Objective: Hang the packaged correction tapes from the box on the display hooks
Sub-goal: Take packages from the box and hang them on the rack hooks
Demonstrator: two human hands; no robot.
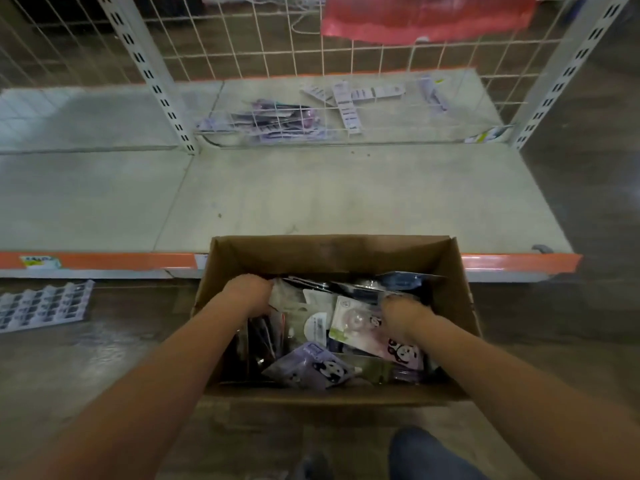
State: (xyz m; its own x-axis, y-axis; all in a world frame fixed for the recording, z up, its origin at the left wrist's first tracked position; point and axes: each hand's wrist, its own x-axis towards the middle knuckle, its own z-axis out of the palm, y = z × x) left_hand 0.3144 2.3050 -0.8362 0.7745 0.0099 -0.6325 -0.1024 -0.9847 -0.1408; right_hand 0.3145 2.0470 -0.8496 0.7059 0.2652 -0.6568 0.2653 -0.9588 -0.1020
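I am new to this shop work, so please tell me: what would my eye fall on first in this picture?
First, the open cardboard box in the centre, full of mixed packets, with the left hand and right hand reaching in among them. A purple panda packet lies at its near edge. Behind, a red sheet hangs on the wire grid, and loose packets lie on the shelf below it.

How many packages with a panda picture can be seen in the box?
2: a purple package at the box's near side, and a pink-white one under the right hand. Others may be buried deeper.
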